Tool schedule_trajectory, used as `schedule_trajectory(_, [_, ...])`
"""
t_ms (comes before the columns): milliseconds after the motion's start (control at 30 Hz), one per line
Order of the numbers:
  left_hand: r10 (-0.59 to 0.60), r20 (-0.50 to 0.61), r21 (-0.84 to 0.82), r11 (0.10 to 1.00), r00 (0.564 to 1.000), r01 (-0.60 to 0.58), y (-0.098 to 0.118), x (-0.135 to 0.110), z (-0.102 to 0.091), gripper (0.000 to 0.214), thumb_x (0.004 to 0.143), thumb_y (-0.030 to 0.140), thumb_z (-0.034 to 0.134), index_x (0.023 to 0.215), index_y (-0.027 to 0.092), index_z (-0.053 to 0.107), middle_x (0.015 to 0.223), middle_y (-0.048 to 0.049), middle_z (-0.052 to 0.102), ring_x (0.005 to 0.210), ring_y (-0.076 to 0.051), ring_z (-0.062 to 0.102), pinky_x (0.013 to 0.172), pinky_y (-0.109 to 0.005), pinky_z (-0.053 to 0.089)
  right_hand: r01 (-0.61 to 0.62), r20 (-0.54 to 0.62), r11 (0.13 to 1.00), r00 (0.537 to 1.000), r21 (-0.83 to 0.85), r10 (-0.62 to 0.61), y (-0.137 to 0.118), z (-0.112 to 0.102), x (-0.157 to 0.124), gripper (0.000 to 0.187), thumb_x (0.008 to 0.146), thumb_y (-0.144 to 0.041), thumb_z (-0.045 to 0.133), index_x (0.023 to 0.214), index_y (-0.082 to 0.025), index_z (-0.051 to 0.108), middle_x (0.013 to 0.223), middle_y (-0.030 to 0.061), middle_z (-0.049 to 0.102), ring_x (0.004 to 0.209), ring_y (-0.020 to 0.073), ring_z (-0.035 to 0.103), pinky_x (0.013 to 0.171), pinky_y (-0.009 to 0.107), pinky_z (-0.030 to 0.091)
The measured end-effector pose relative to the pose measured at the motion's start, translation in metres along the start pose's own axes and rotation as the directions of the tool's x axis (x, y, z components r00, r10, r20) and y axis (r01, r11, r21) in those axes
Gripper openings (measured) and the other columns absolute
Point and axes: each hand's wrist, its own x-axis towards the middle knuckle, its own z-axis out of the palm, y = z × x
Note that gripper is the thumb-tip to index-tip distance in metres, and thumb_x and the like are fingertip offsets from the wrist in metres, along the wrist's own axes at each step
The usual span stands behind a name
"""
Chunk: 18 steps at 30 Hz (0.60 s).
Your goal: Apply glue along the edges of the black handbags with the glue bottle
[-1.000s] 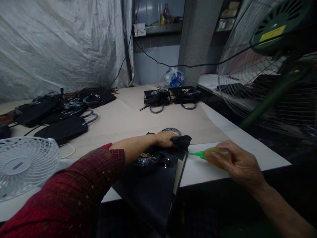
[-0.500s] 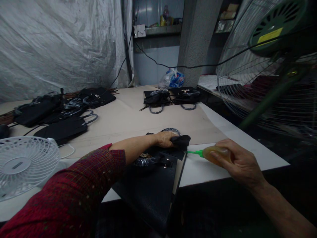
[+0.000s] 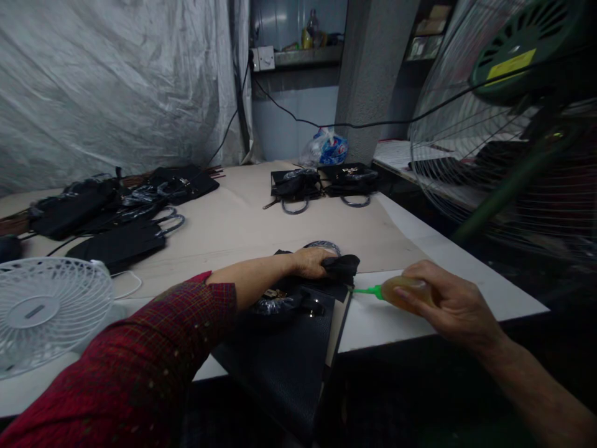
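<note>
A black handbag (image 3: 291,354) lies flat at the near edge of the table (image 3: 420,311), partly hanging over it. My left hand (image 3: 311,261) is closed on the bag's folded black flap (image 3: 342,267), holding it up. My right hand (image 3: 448,305) grips a small amber squeeze bottle (image 3: 402,290) with a green nozzle. The nozzle tip touches the bag's edge just under the flap. A plastic-wrapped handle and metal clasp (image 3: 275,302) rest on the bag below my left forearm.
A small white fan (image 3: 41,314) stands at the near left. Several black bags (image 3: 116,211) lie at the far left, two more bags (image 3: 321,182) at the back. A large green pedestal fan (image 3: 513,124) looms on the right. A cable hangs across the back.
My right hand has pushed the bottle slightly left, so the green nozzle now meets the bag's edge under the flap. My left hand has stayed in place.
</note>
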Motion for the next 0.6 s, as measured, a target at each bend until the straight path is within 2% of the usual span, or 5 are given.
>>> schedule_trajectory(67, [-0.005, -0.002, 0.002, 1.000, 1.000, 0.005, 0.0004, 0.0002, 0.0000, 0.019, 0.088, 0.031, 0.074, 0.105, 0.022, 0.072, 0.102, 0.0002, 0.075, 0.096, -0.019, 0.069, 0.083, -0.027, 0.051, 0.003, -0.008, 1.000, 1.000, 0.004, -0.003, -0.0010, -0.0009, 0.0003, 0.019, 0.096, -0.048, 0.066, 0.094, -0.029, 0.066, 0.085, 0.0015, 0.068, 0.069, 0.0211, 0.065, 0.059, 0.035, 0.050])
schedule_trajectory(200, [-0.014, 0.007, 0.000, 1.000, 1.000, 0.014, 0.0004, 0.0003, 0.0003, 0.022, 0.088, 0.034, 0.074, 0.107, 0.023, 0.072, 0.105, 0.0008, 0.076, 0.099, -0.019, 0.069, 0.085, -0.026, 0.051, 0.015, 0.054, 1.000, 0.998, 0.014, -0.015, -0.0056, -0.0041, 0.0009, 0.019, 0.097, -0.048, 0.065, 0.096, -0.029, 0.066, 0.085, 0.0012, 0.068, 0.067, 0.0203, 0.064, 0.058, 0.035, 0.050])
schedule_trajectory(367, [-0.026, 0.016, 0.011, 1.000, 1.000, 0.025, 0.0014, -0.0003, -0.0001, 0.023, 0.089, 0.035, 0.073, 0.109, 0.023, 0.072, 0.108, -0.0002, 0.076, 0.100, -0.020, 0.069, 0.087, -0.027, 0.051, 0.004, -0.059, 1.000, 0.998, 0.013, -0.003, -0.0087, -0.0008, 0.0013, 0.018, 0.096, -0.047, 0.066, 0.096, -0.029, 0.065, 0.084, 0.0014, 0.066, 0.067, 0.0211, 0.063, 0.058, 0.036, 0.050])
schedule_trajectory(600, [-0.014, 0.017, -0.001, 1.000, 1.000, 0.014, 0.0025, -0.0004, -0.0010, 0.021, 0.089, 0.032, 0.074, 0.107, 0.022, 0.071, 0.104, 0.0007, 0.075, 0.096, -0.018, 0.069, 0.086, -0.026, 0.050, 0.004, -0.016, 0.999, 1.000, 0.034, -0.003, -0.0092, 0.0021, -0.0038, 0.018, 0.095, -0.048, 0.067, 0.098, -0.030, 0.066, 0.087, 0.0015, 0.068, 0.069, 0.0219, 0.065, 0.059, 0.036, 0.052])
